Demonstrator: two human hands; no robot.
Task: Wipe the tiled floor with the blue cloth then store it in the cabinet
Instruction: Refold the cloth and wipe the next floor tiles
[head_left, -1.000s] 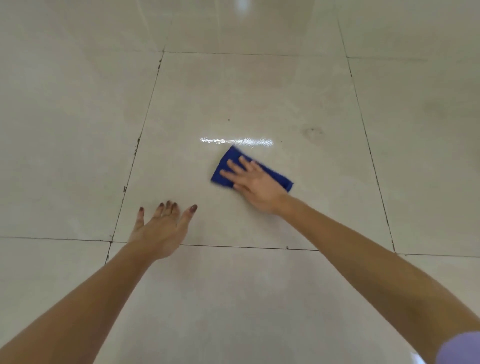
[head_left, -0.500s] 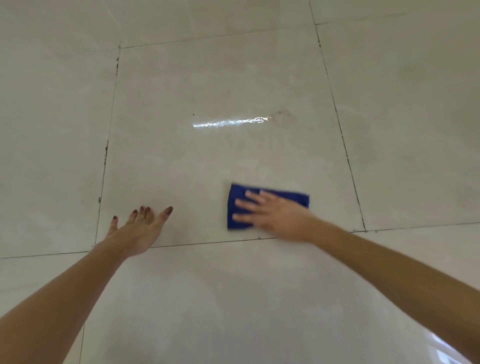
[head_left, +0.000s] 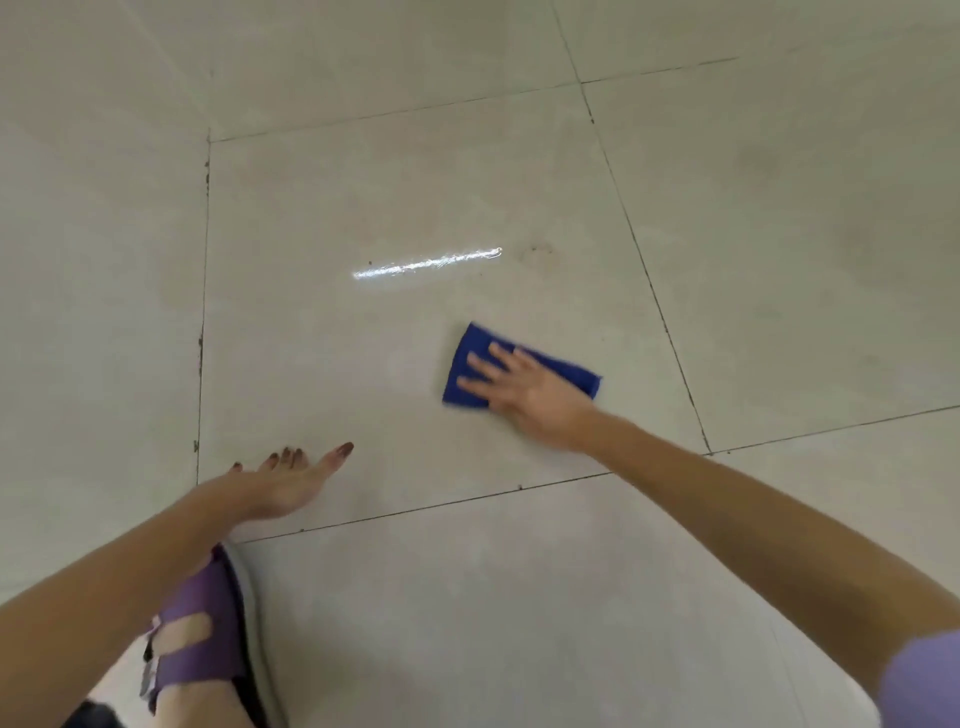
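A folded blue cloth (head_left: 465, 358) lies flat on the pale tiled floor (head_left: 322, 364), right of the middle. My right hand (head_left: 524, 395) presses down on it with straight, spread fingers and covers its middle. My left hand (head_left: 283, 480) rests on the floor to the lower left, fingers straight, holding nothing. It is well apart from the cloth. No cabinet is in view.
A bright streak of reflected light (head_left: 426, 264) lies on the tile beyond the cloth, with a faint dark stain (head_left: 537, 250) at its right end. Dark grout lines cross the floor. My foot in a purple sandal (head_left: 200, 639) shows at the lower left.
The right hand has slid the cloth to the right and a little away from me across the tile. The view has tilted down, bringing my sandalled foot into sight. The left hand stays planted.
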